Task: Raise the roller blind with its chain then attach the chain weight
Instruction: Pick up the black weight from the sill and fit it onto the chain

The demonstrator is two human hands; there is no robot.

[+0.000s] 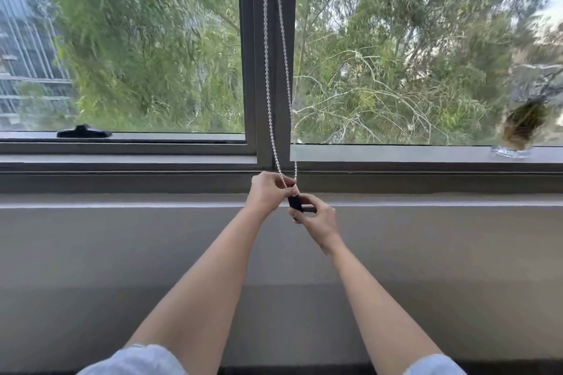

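Observation:
A white bead chain (275, 76) hangs in two strands down the dark window post (260, 55) to the sill. My left hand (269, 193) pinches the bottom of the chain loop between thumb and fingers. Just below and to its right, my right hand (316, 218) grips a small dark chain weight (295, 202), which touches the lower end of the chain. The roller blind itself is out of view above the frame's top; both panes are uncovered.
A grey sill ledge (122, 201) runs the full width below the window frame. A black window handle (83, 131) lies on the left pane's lower rail. A glass vase holding a dry plant (518, 137) stands on the right sill.

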